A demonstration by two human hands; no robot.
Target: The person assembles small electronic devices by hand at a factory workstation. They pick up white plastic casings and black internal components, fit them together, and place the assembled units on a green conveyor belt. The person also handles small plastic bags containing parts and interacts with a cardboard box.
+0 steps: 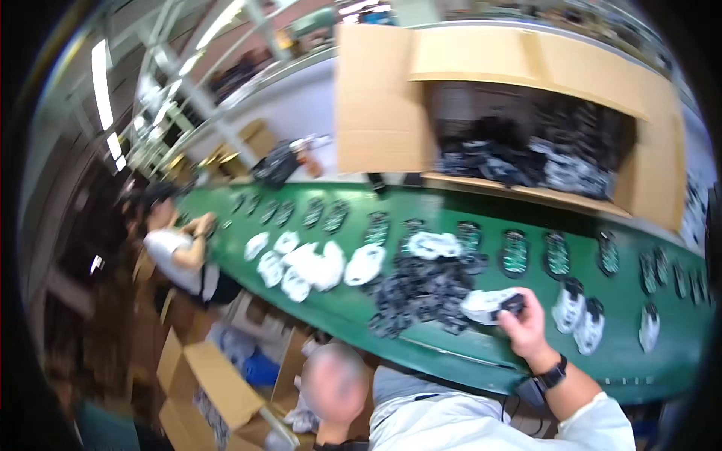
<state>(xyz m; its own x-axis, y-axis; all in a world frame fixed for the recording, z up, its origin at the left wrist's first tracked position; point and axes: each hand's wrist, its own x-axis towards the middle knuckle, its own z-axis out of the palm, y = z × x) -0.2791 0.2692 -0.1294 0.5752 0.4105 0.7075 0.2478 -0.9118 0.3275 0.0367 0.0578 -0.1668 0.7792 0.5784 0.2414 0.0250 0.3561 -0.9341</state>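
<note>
In my right hand (529,327) is a white, rounded plastic shell with a black end piece (489,306), pinched between thumb and fingers over the green table (421,353). Just left of it spreads a pile of small black parts (417,297), with another white shell (435,245) at its far edge. Right of the hand lie a few white-and-black shells (568,307). My left hand (335,383) appears low, off the table's near edge; a blur covers its fingers, so its grip cannot be made out.
Oval black pieces with green insides (515,253) line the table. White shells (320,264) cluster left of the pile. An open carton (526,192) of dark and grey parts stands behind. A person (180,244) works at the far left; an open carton (226,383) sits below.
</note>
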